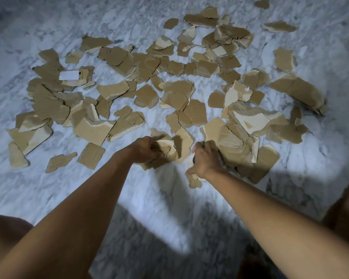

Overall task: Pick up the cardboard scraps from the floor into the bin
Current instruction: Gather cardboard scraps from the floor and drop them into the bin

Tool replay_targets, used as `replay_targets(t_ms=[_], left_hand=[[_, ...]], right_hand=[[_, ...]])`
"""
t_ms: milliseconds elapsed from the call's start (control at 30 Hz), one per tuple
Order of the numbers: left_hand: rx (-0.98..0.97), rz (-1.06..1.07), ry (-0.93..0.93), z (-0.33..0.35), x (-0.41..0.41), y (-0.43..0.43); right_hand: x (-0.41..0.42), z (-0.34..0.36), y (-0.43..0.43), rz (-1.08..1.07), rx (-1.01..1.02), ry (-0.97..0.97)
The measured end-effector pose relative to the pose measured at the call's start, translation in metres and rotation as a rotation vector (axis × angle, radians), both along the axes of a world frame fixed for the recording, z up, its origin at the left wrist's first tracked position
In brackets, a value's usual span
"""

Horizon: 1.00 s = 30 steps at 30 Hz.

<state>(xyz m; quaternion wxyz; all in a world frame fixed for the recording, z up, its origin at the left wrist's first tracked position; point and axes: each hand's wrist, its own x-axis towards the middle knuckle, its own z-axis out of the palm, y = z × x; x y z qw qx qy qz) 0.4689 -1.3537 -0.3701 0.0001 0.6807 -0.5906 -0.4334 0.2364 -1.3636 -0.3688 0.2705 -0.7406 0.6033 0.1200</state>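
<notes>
Torn brown corrugated cardboard scraps (117,63) lie scattered across a white-and-grey marbled stone floor (149,194), spread from the far left to the far right of the view, many overlapping. One scrap at the left carries a white rectangular paper label (69,75).

The left hand (144,151) reaches to the near edge of the scatter. Its fingers (158,155) are curled closed around a small bundle of pale torn cardboard pieces (169,151).

The right hand (204,160) rests against a stacked pile of larger brown cardboard pieces (233,143), just beside the left hand. Its fingers are bent into the pile; whether they grip a piece cannot be determined. One small scrap (195,182) lies below the wrist.
</notes>
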Motion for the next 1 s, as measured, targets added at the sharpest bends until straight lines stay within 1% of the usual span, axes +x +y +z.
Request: replay_targets(t_ms=[67,133,200,267,400,500,567,633,700,733,833,933,1000], left_hand=[[0.018,0.006,-0.009,-0.002,0.001,0.003],[0.034,0.022,-0.021,-0.004,0.001,0.006],[0.045,0.032,-0.033,-0.005,0.0,0.007],[0.048,0.035,-0.028,-0.005,-0.001,0.007],[0.019,0.016,-0.027,0.0,-0.002,0.004],[-0.022,-0.015,-0.023,0.01,-0.003,-0.002],[-0.042,-0.046,-0.031,0.017,-0.006,-0.007],[-0.048,-0.107,-0.048,0.021,-0.014,-0.014],[-0.044,-0.207,-0.142,0.021,-0.027,-0.021],[-0.037,-0.258,-0.198,0.02,-0.036,-0.023],[-0.043,-0.362,-0.284,0.012,-0.059,-0.029],[-0.066,-0.372,-0.294,0.002,-0.064,-0.029],[-0.073,-0.349,-0.303,-0.001,-0.064,-0.028]], right_hand=[[0.0,-0.001,0.001,0.0,-0.051,0.068],[-0.002,-0.002,0.001,-0.032,-0.049,0.076],[-0.007,-0.007,-0.002,-0.148,0.016,0.012],[-0.01,-0.009,-0.005,-0.172,0.091,-0.005],[-0.015,-0.007,-0.013,-0.007,0.137,0.036],[-0.02,0.016,-0.024,0.109,0.18,-0.038],[-0.024,0.029,-0.028,0.211,0.256,-0.091],[-0.023,0.031,-0.023,0.351,0.324,-0.062],[-0.024,0.02,-0.011,0.49,0.294,0.046],[-0.024,0.012,-0.005,0.538,0.262,0.067],[-0.03,-0.004,0.007,0.608,0.153,-0.012],[-0.037,-0.009,0.011,0.637,0.031,-0.047],[-0.038,-0.009,0.012,0.59,0.028,-0.054]])
